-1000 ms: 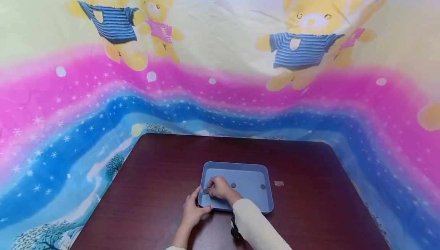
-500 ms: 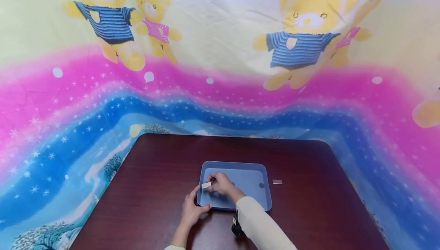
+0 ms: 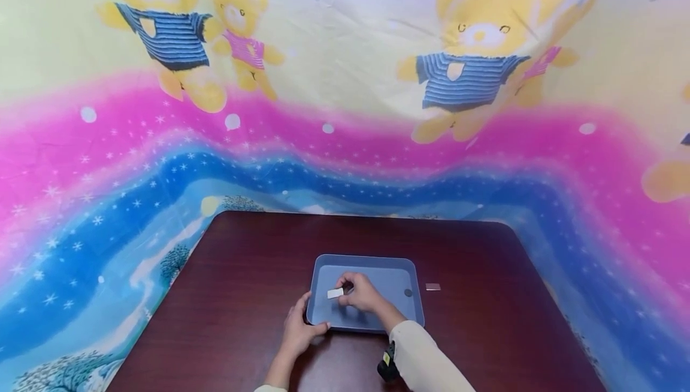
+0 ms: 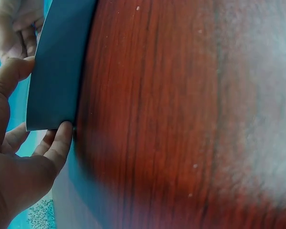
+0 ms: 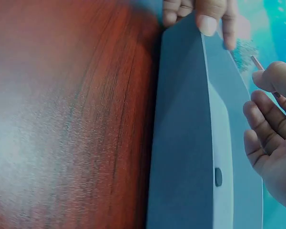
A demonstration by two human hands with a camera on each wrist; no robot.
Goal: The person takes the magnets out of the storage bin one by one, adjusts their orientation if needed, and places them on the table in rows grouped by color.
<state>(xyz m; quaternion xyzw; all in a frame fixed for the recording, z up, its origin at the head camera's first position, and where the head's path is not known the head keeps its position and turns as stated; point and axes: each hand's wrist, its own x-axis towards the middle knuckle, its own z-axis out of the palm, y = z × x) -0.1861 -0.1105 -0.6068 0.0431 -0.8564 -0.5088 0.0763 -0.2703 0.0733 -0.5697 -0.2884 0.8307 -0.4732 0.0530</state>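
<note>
A blue-grey rectangular tray (image 3: 372, 261) lies on the table. My left hand (image 3: 297, 326) holds its near left corner, thumb on the rim and fingers around the side; the left wrist view shows the thumb (image 4: 20, 71) at the edge. Over the tray, my right hand (image 3: 360, 293) pinches a small flat rectangular plate (image 3: 335, 293), pale and shiny from above. Seen edge-on in the right wrist view, the plate (image 5: 256, 62) sticks out past the thumb. A dark round disc (image 3: 408, 292) sits inside the tray towards the right.
Right of the tray, a second small shiny rectangular plate (image 3: 433, 287) lies on the dark red-brown table (image 3: 259, 260). Behind the table hangs a colourful cloth (image 3: 323, 188) printed with bears.
My right hand has shifted right across the tray with the plate, whose visible face turned from dark to bright. Another disc near mid-tray is now hidden behind that hand. The left hand stays put.
</note>
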